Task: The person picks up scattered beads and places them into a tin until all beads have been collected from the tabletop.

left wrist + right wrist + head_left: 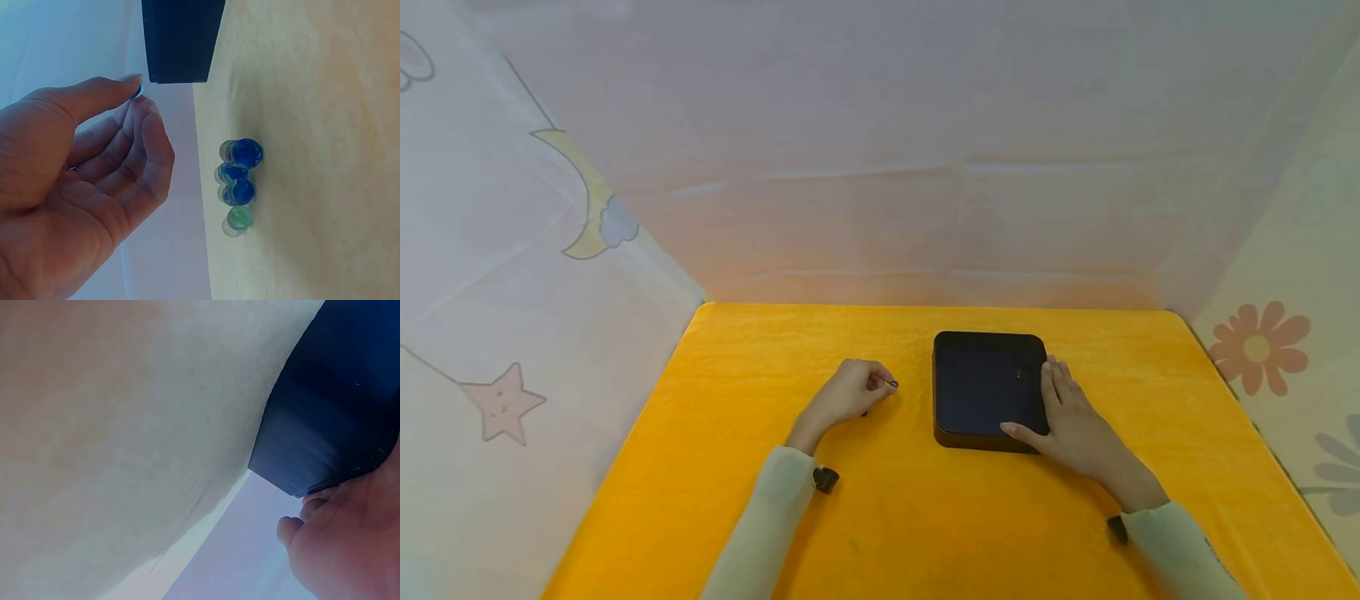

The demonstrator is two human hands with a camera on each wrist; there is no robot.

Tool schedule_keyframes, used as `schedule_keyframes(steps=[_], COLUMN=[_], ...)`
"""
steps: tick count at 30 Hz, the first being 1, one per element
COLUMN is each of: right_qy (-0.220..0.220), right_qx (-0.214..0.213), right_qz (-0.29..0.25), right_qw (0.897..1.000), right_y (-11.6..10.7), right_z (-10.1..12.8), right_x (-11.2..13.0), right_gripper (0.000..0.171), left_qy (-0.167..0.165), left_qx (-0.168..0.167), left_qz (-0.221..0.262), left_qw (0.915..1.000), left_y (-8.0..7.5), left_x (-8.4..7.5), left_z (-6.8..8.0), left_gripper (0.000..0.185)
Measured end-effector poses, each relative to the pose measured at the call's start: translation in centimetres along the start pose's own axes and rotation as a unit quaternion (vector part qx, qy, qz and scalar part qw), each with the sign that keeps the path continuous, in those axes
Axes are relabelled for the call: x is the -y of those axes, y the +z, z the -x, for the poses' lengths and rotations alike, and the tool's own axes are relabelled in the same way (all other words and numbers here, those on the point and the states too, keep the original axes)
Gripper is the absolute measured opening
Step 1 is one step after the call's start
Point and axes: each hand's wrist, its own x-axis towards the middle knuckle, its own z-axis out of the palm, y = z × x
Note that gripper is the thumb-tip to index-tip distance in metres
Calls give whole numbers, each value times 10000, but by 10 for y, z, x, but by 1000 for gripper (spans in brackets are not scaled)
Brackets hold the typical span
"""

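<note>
Both hands are over the orange-covered bench (760, 517), each coming out of a pale green sleeve. The left hand (848, 392) hovers a little left of the bench's middle, its thumb and forefinger pinching a small blue marble (137, 89); the other fingers are loosely curled beneath, and from the head view the marble shows only as a dark speck at the fingertips. Under that hand, on the cloth, lies a small cluster of marbles (237, 184), touching one another in a short row: several are blue and the one at the end is greenish. In the head view they are almost hidden by the hand. The right hand (1072, 421) rests on the right side of a shallow black tray (985, 387), which sits toward the far edge of the bench, right of centre. Its fingers lie fairly straight along the tray's right rim, and the thumb reaches across the near right corner; it steadies the tray rather than gripping it, as far as I can tell. The tray's inside looks dark, with a tiny glint near its far right part, too small to make out. Pale printed sheets (512, 275) with a moon, a star and flowers hang around the bench on three sides.
</note>
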Motion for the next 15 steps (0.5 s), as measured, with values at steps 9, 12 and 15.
schedule_keyframes(steps=[9, 12, 15], right_qy=[-4, -15, -34], right_qx=[-17, -19, -55], right_qz=[-30, -63, -43], right_qw=[10000, 10000, 10000], right_y=[0, 0, 1], right_z=[0, 1, 0], right_x=[0, 1, 1], right_gripper=[126, 126, 125], left_qy=[57, 30, 82], left_qx=[-53, -25, -11], left_qz=[135, 279, 306], left_qw=[9999, 9996, 9995], left_y=[3, 5, 6], left_x=[-5, -8, -11], left_z=[-9, -12, -16], left_gripper=[22, 22, 21])
